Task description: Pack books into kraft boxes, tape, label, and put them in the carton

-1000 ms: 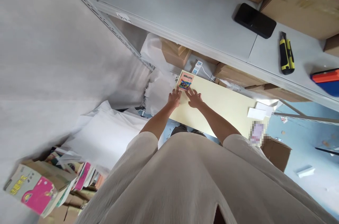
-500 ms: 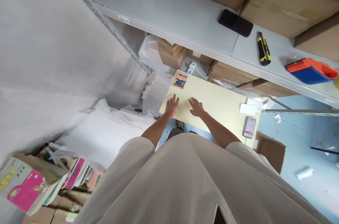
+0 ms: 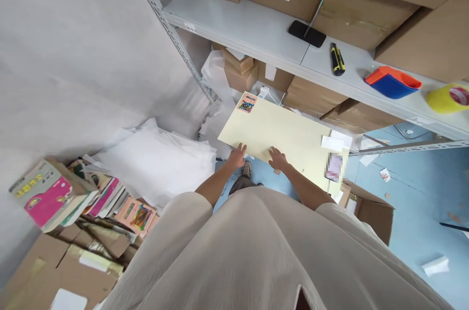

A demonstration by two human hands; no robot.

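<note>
My left hand [image 3: 237,155] rests at the front edge of a pale yellow tabletop [image 3: 282,127], its fingers stretched forward and apart, holding nothing. Farther right along that edge, my right hand [image 3: 277,159] lies with spread fingers touching the surface and nothing in its grip. An orange booklet with a colourful picture [image 3: 247,103] lies flat at the table's far left corner, beyond both hands. Toward the right end are white paper slips [image 3: 332,143] and a phone [image 3: 333,167] whose screen is blurred out.
A grey shelf [image 3: 256,31] above the table bears cardboard boxes, a black phone [image 3: 307,33], a yellow-black box cutter [image 3: 337,59], an orange-blue tape dispenser [image 3: 392,82] and a yellow tape roll [image 3: 449,98]. White sheets [image 3: 157,161] and stacked books [image 3: 51,197] are left. An opened carton [image 3: 373,212] stands right.
Both hands have drawn back from the tabletop's surface to its front edge. The camera view has shifted, bringing the tape roll and more of the books and boxes into sight.
</note>
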